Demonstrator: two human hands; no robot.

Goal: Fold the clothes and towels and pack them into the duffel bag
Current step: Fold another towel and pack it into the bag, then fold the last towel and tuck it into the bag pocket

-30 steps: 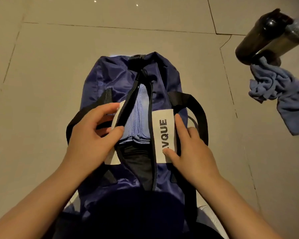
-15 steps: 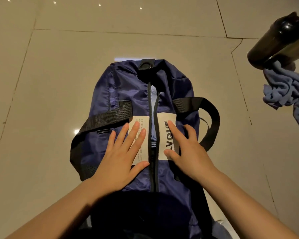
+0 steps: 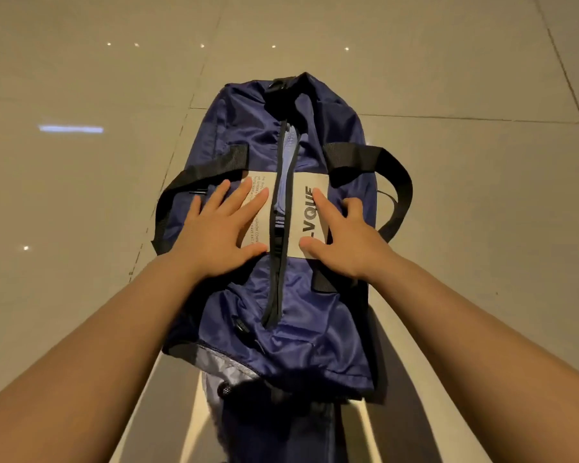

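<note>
Glossy beige tiled floor [image 3: 465, 228], thin grout lines, light reflections

Indoor room, type undetermined: polished beige tiled floor [image 3: 81, 228] with grout lines, ceiling-light reflections at upper centre of frame; no furniture visible.

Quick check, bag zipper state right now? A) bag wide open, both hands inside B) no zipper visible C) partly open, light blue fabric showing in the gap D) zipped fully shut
C: the duffel bag shows a narrow gap along its top zipper with light blue fabric inside, while the left hand and right hand lie on top, either side.
</note>
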